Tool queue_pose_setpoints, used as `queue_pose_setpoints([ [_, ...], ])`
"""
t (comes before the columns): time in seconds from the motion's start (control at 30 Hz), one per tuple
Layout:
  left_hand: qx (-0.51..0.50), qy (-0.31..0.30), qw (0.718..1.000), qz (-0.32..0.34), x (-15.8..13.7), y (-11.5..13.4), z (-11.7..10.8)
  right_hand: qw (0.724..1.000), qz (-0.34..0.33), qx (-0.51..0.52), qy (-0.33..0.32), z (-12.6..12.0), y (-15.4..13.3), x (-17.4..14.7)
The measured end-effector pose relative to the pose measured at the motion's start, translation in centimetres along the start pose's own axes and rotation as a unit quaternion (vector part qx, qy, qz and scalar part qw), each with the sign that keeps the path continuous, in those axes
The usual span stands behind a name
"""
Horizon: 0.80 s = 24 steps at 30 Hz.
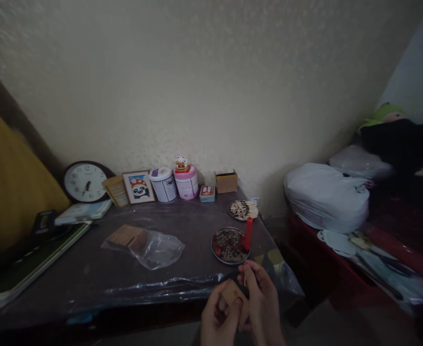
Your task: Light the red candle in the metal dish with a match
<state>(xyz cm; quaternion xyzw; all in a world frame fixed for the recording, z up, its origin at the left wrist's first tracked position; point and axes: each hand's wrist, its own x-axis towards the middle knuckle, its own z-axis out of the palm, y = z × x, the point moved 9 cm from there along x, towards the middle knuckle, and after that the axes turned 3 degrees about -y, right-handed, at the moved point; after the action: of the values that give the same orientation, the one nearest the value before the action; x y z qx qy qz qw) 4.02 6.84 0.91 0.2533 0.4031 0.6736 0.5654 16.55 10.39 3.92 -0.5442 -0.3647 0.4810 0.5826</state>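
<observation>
My left hand (218,315) is closed around a small brown cardboard matchbox (229,291), the thumb lying across its face. Close beside it, my right hand (264,295) pinches a thin pale matchstick (245,278) between thumb and fingers. Both hands are in front of the table's near right edge. Just beyond them is a round metal plate (229,262) with dark bits scattered on it. A red candle (248,233) stands at that plate's right side. Farther back, a second plate (234,217) bears many pale matchsticks with dark heads.
On the dark table (89,259), a clear plastic bag (163,247) partly covers brown matchboxes (127,235). Along the wall stand a clock (85,182), a framed panda picture (138,186), two tins and an open cardboard box (226,183). White bags (327,197) lie at right.
</observation>
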Motion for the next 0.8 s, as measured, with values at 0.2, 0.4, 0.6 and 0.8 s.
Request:
queue_pose_setpoints([
  [0.2, 0.018, -0.025, 0.997, -0.071, 1.1, 0.5, -1.7, 0.998, -0.044, -0.022, -0.043, 0.6, -1.6, 0.0],
  [0.4, -0.053, -0.051, 0.994, -0.085, 1.8, 1.0, -3.3, 0.990, -0.026, -0.069, -0.123, 1.7, -0.2, 0.3],
  [0.6, -0.098, -0.128, 0.981, -0.111, 1.4, 1.3, -2.4, 0.987, 0.017, 0.026, -0.159, 2.6, 0.9, -0.2],
  [0.8, -0.126, -0.179, 0.969, -0.118, 2.0, 1.1, -2.4, 0.984, -0.007, 0.036, -0.176, 2.8, -0.2, -0.9],
])
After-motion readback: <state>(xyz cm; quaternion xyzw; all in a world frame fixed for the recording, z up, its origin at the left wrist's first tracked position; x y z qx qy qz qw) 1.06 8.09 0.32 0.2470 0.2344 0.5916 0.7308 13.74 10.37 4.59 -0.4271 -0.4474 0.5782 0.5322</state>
